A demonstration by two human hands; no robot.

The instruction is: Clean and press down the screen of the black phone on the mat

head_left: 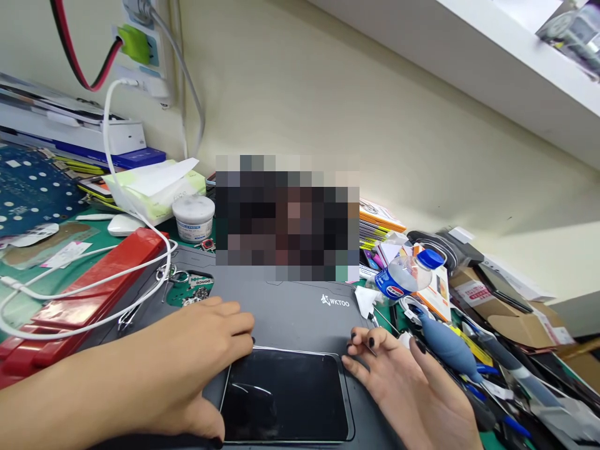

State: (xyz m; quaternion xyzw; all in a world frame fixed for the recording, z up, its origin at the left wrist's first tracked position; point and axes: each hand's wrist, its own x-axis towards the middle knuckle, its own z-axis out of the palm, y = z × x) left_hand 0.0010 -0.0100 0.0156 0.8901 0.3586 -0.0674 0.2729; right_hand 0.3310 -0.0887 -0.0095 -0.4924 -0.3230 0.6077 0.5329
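Note:
A smartphone (285, 395) with a dark, glossy screen lies flat and sideways on a grey work mat (281, 312) marked WKTOO. My left hand (201, 353) grips the phone's left end, fingers at the far edge and thumb at the near left corner. Beside the phone's right edge is my right hand (407, 387), palm turned partly up, fingers loosely curled and thumb apart. Its fingertips are close to the far right corner; whether they touch it is unclear. I see nothing held in that hand.
On the left lie a red case (107, 269), a looping white cable (105, 322) and tweezers. A white tub (193, 217) stands behind. To the right are a plastic bottle (407, 273), a blue air blower (447, 344) and cluttered tools. A pixelated patch hides the back middle.

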